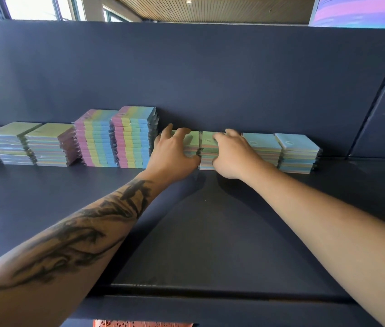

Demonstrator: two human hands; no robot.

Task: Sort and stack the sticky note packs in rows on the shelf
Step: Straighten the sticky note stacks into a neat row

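Against the back wall of the shelf (186,220), two green-topped stacks (207,147) are gripped by curled fingers, left hand (173,153), right hand (231,156); squaring into the row seems underway, release likely next.

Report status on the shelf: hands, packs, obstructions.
Left hand and right hand each grip a green-topped pastel sticky note stack. Stacks rowed along dark shelf. Nothing blocking.

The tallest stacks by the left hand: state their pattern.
Vertical pink, yellow-green and blue stripes on the tallest stacks, seen in the head view.
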